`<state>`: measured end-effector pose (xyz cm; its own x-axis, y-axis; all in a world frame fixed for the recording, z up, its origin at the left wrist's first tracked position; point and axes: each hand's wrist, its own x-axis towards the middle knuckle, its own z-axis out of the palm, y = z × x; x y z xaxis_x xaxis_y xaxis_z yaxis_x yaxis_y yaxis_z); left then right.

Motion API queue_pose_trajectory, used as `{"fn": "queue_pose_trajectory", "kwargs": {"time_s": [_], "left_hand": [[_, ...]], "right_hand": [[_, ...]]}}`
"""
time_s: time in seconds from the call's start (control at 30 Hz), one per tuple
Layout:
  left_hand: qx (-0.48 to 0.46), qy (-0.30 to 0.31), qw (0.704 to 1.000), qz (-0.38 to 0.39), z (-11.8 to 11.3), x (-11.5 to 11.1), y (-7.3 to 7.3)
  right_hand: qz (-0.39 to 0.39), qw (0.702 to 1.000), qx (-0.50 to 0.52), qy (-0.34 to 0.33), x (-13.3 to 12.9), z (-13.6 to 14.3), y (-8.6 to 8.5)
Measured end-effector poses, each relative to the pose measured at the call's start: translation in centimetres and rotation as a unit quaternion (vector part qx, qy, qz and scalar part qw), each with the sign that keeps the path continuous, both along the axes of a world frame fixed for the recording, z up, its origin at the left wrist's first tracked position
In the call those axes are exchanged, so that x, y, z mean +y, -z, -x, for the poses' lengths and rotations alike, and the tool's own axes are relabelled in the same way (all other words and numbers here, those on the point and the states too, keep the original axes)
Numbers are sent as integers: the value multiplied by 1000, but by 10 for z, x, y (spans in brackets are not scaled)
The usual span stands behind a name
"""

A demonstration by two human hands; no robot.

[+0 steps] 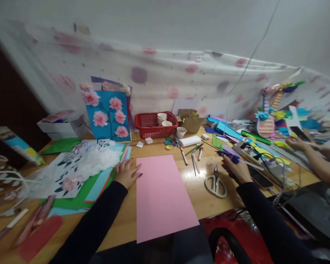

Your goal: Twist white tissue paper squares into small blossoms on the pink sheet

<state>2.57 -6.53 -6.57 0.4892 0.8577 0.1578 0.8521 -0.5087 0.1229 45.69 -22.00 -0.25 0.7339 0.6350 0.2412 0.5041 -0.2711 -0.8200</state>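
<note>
A pink sheet of paper (163, 198) lies flat before me, its near edge reaching past the table's front edge. My left hand (126, 173) rests by its upper left edge, fingers spread, holding nothing. On the right, my right hand (238, 170) is closed around a blue glue gun (234, 158); its nozzle points left and a pale glue stick sticks out behind. Part of the glue gun is hidden by my fingers. White-handled scissors (215, 185) lie between the paper and my right hand. A red-capped marker (184, 156) and thin sticks lie beyond them.
A red basket (154, 132) with paper cups stands at the back, beside a blue flower panel (107, 115). Stacked papers and white stuffing (104, 157) cover the left. A power strip (260, 157) with cables lies right. Another person's hands (298, 143) are at far right.
</note>
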Motion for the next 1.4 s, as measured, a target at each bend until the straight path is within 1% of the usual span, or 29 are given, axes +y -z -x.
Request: {"fn": "queue_pose_trajectory", "kwargs": {"time_s": [0.1,0.17,0.23,0.3,0.37,0.43,0.5,0.53,0.57,0.63,0.7,0.73,0.8,0.87,0.97,1.03,1.1,1.23,1.3,1.4], "left_hand": [[-2,10,1000,-5,0,-1,-2],[-7,16,1000,-3,0,-1,-2],[-12,17,1000,1,1,-1,-1],[-18,17,1000,-1,2,-1,0],[-42,24,999,-13,4,-1,-3],[-97,33,994,-41,2,-1,-11],[-164,45,983,-64,-9,-2,-25],[-187,57,978,-65,-20,-3,-34],[-196,82,976,-54,-33,-4,-44],[-183,139,973,-18,-66,-7,-60],[-165,181,970,-1,-104,-9,-70],[-153,195,969,7,-122,-9,-71],[-127,212,969,25,-154,-6,-66],[-99,222,969,39,-178,-4,-54],[-60,232,970,42,-201,-5,-36],[-40,236,970,35,-215,-7,-30],[-31,231,972,21,-230,-8,-30],[-22,206,978,1,-275,3,-43],[-7,193,981,6,-300,11,-48],[28,170,985,24,-330,20,-49]], "right_hand": [[67,996,-56,36,2,-1,17],[90,991,-90,51,2,0,22],[100,986,-118,65,-1,1,23],[99,982,-139,87,-9,4,23],[86,976,-152,130,-23,10,23],[57,966,-159,195,-39,23,28],[16,957,-162,240,-53,40,37],[-3,955,-163,249,-57,49,43],[-19,955,-162,246,-60,57,49],[-42,961,-160,223,-61,69,60],[-53,966,-160,195,-59,73,67],[-55,969,-158,181,-59,72,69],[-55,974,-153,155,-59,69,70],[-53,979,-148,133,-60,66,70],[-55,981,-147,114,-62,65,69],[-58,981,-149,107,-63,66,69],[-62,981,-151,101,-63,66,71],[-71,982,-147,93,-61,63,77],[-68,984,-138,92,-60,61,80],[-67,986,-124,90,-60,60,82]]}}
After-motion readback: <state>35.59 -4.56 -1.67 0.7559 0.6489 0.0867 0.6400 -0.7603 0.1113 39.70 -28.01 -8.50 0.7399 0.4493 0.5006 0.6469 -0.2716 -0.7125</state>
